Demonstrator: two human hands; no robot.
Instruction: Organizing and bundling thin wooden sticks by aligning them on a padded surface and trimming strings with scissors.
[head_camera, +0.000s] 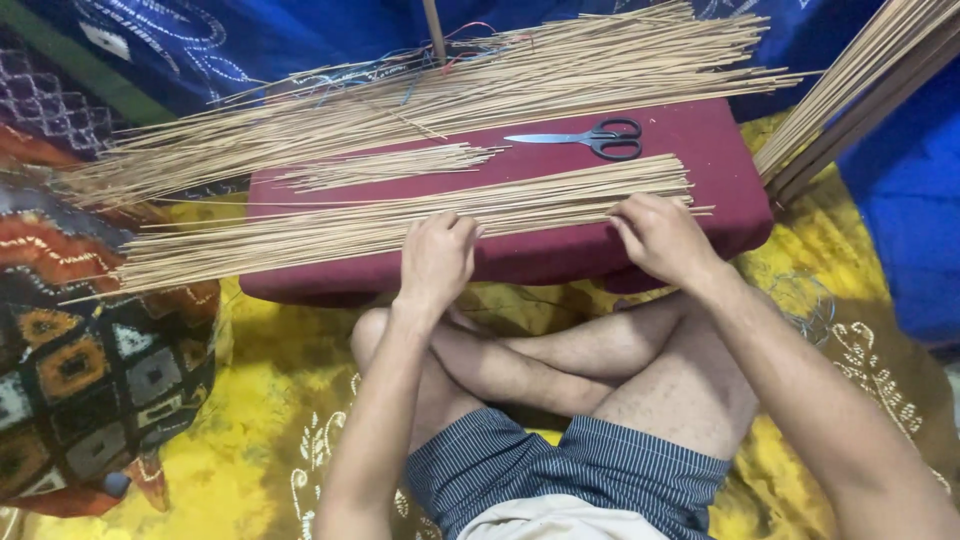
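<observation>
Bare red cushion top (705, 140) is left open right of the scissors (595, 137), so a hand could be passed there. The way is blocked by the near row of thin sticks (330, 228), the far pile (420, 100), and leaning sticks (850, 90).

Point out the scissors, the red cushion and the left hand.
scissors (585, 138): head view, at the pivot.
red cushion (705, 150): head view, bare top right of the scissors.
left hand (436, 260): head view, back of hand.

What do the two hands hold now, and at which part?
Both the left hand and right hand rest on the nearest row of thin pale bamboo sticks, at its front edge; a closed grip cannot be told.
</observation>
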